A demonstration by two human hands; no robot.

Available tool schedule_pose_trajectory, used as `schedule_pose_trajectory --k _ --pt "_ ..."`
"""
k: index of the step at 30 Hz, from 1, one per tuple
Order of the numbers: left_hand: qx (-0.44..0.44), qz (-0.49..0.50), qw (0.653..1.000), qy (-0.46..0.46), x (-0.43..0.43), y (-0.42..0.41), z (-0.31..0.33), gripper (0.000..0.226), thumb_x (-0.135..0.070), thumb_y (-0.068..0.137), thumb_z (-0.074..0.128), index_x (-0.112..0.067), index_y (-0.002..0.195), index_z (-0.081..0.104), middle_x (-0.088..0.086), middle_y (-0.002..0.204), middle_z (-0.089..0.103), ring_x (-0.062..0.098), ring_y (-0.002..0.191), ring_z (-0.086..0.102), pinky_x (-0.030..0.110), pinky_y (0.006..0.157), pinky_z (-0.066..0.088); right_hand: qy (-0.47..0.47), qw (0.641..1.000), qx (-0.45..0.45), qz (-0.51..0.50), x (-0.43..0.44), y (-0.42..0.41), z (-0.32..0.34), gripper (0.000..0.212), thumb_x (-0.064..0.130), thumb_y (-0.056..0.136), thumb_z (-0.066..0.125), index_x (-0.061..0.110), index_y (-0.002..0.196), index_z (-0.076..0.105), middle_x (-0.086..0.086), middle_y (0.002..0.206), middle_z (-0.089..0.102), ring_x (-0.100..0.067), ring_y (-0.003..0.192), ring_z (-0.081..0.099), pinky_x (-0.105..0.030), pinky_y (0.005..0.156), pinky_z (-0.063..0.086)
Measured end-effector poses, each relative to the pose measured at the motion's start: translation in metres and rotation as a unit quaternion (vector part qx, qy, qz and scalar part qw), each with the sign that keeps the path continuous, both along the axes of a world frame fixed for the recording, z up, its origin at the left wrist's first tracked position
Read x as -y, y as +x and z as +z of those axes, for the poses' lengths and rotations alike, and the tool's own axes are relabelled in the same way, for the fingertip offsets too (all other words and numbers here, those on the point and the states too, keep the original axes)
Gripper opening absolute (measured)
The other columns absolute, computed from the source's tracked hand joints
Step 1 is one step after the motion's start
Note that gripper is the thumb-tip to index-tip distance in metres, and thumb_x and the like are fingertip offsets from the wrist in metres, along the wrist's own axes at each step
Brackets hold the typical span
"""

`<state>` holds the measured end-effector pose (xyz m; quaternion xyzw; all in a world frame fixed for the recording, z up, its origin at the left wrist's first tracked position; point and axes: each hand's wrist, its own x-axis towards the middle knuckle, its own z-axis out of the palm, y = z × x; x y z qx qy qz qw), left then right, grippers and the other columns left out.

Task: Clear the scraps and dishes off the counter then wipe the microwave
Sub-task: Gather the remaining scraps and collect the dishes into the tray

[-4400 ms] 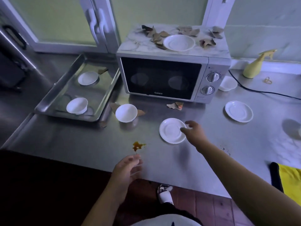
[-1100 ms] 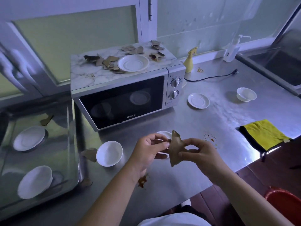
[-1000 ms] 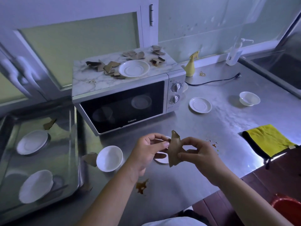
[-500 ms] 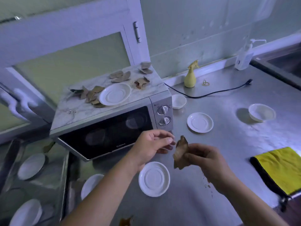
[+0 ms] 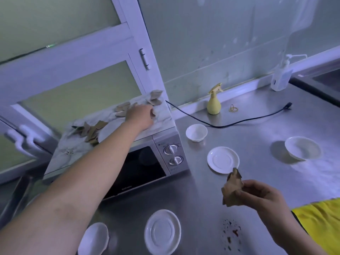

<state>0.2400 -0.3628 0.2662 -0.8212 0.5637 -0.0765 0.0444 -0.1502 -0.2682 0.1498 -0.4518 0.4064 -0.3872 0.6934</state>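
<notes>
Extending up and leftward, the left hand lies over the marble-patterned top of the silver microwave oven, fingertips at a loose brown paper scrap. Blur prevents determining whether the fingers have closed on it. The right hand is well apart, low over the stainless steel counter, pinching a crumpled bundle of brown scraps. Remaining scraps on the oven top form two groups: a rear-corner cluster just beyond the left hand, and a left-side cluster beside a white round plate partly hidden by the forearm. The left hand is nearer to both. Judgement: the plate crowds the left-side cluster; the rear corner appears unobstructed.
</notes>
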Motion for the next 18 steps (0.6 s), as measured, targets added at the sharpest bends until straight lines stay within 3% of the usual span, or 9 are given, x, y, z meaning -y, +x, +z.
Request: schedule_pose_trajectory --k 6,10,14,18 --pt "0.02 0.021 0.999 0.015 0.02 0.002 -0.002 0.011 -0.03 0.091 0.054 -0.031 0.097 0.064 -0.001 0.109 0.071 0.026 0.107 0.061 0.037 0.097 0.036 0.01 1.0 0.009 0.0 0.016 -0.013 -0.001 0.018 0.006 0.066 0.073 0.005 0.083 0.077 -0.028 0.081 0.073 -0.037 0.069 0.073 -0.026 0.062 0.058" --pt "0.008 0.025 0.997 -0.072 0.015 -0.001 0.002 0.019 -0.021 0.09 0.057 -0.03 0.101 0.069 0.002 0.105 0.073 0.028 0.102 0.064 0.034 0.092 0.039 -0.003 1.0 0.001 0.018 0.027 -0.014 0.003 0.024 0.013 0.064 0.076 0.006 0.086 0.077 -0.026 0.086 0.075 -0.039 0.075 0.074 -0.029 0.068 0.06" --pt "-0.13 0.059 0.965 -0.221 -0.003 -0.006 0.017 0.024 -0.015 0.088 0.057 -0.028 0.1 0.072 0.0 0.093 0.074 0.028 0.093 0.066 0.038 0.083 0.053 -0.022 0.999 -0.003 0.045 0.034 -0.012 0.008 0.032 0.024 0.065 0.078 0.004 0.091 0.076 -0.026 0.089 0.074 -0.043 0.083 0.073 -0.044 0.085 0.06" --pt "-0.338 0.065 0.886 -0.31 -0.035 -0.019 0.037 0.024 -0.011 0.085 0.069 -0.03 0.097 0.073 -0.005 0.079 0.071 0.014 0.08 0.068 0.027 0.072 0.052 -0.03 0.998 -0.009 0.051 0.039 0.001 0.018 0.025 0.021 0.069 0.077 0.006 0.089 0.076 -0.022 0.088 0.076 -0.042 0.089 0.072 -0.044 0.091 0.057"
